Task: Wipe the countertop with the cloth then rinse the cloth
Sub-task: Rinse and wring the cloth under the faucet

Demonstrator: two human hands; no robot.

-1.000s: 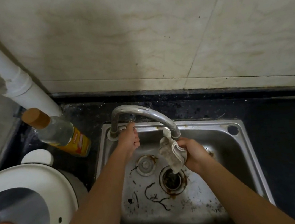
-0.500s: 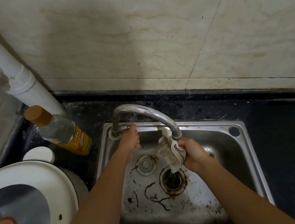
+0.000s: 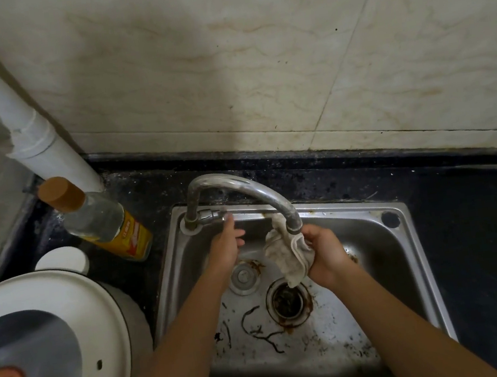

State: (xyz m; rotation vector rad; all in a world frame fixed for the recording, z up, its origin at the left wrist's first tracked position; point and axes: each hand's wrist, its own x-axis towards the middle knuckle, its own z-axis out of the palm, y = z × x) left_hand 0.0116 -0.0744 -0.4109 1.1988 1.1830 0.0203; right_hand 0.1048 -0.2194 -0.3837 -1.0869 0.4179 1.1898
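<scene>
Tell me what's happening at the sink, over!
Right hand grips cloth under faucet spout. Left hand open, touching tap handle. Nothing in the way.

Off-white cloth (image 3: 286, 254); steel sink (image 3: 419, 261); black countertop (image 3: 480, 222); yellow-label bottle (image 3: 104, 221), brown cap.

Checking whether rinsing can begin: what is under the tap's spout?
A crumpled off-white cloth, gripped by the right hand, hangs under the curved metal spout, above the rusty drain. The cloth covers the outlet, so any water is hidden.

Crumpled off-white cloth (image 3: 286, 255) hangs bunched beneath the faucet spout (image 3: 291, 217)
</scene>
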